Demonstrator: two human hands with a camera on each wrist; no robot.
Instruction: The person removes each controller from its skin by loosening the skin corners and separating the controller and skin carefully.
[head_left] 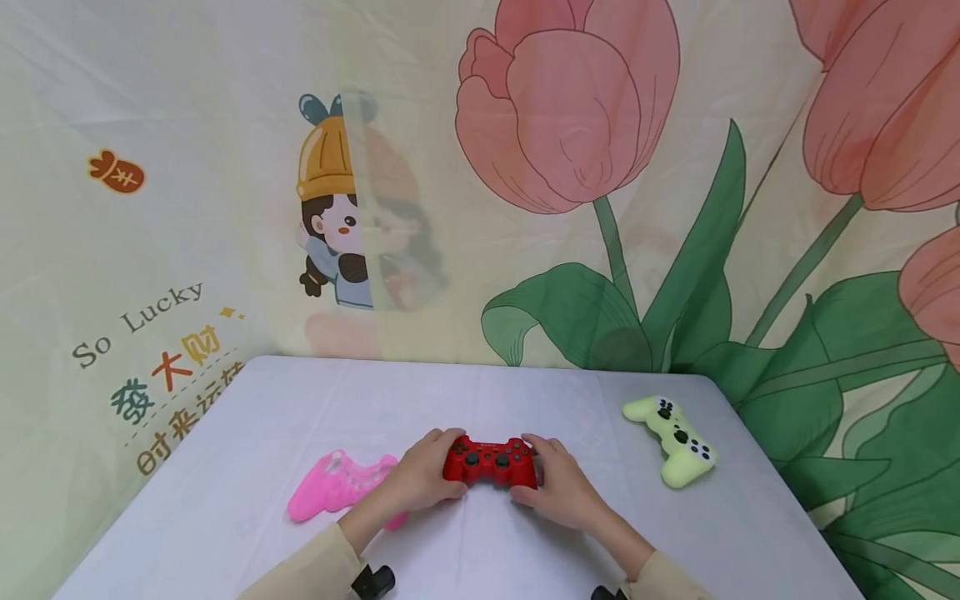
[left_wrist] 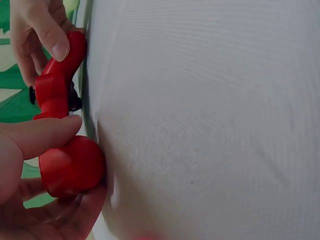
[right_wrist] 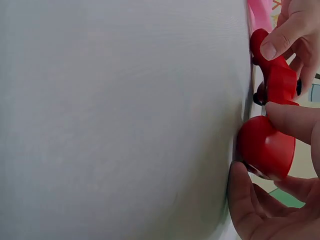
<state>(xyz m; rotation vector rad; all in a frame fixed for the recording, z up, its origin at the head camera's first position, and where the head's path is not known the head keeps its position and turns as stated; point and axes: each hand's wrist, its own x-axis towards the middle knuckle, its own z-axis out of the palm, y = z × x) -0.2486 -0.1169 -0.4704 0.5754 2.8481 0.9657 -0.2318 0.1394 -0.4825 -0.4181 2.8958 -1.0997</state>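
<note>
A red game controller (head_left: 491, 462) is held low over the table's middle, its sticks and buttons facing up in the head view. My left hand (head_left: 429, 468) grips its left end and my right hand (head_left: 558, 483) its right end. In the left wrist view, the left thumb (left_wrist: 47, 135) lies along the red controller (left_wrist: 75, 165), with the other fingers curled around the far side. The right wrist view has the right thumb (right_wrist: 292, 120) pressed on the controller (right_wrist: 265, 147) and the fingers below its rounded handle.
A pink controller-shaped cover (head_left: 330, 487) lies at the left, partly hidden behind my left forearm. Toward the right back rests a pale green controller (head_left: 678, 442) with dark sticks. The white-covered table (head_left: 480, 392) meets a printed cloth backdrop (head_left: 420, 50) behind.
</note>
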